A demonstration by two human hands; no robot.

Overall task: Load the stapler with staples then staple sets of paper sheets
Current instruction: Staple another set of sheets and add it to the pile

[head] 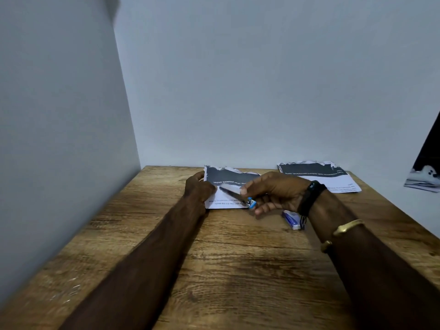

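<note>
Stapler (232,194) pinched in right hand (276,191), long axis slanting up-left across paper set (223,175) at frame centre; left hand (198,188) grips its left edge, nearest stapler's nose.

The stapler (238,198) is slim and dark with a blue end. It is blurred, pinched in the fingers of the right hand (271,191), and slants over the paper set (228,179) with its far tip toward the left hand (198,188). The paper set, white sheets with a dark printed band and a ragged far edge, lies flat between both hands, and the left hand grips its left edge. A small blue-and-white staple box (291,219) lies just beneath the right wrist. A second paper set (319,175) with the same print lies flat beyond the right hand, apart from it.
</note>
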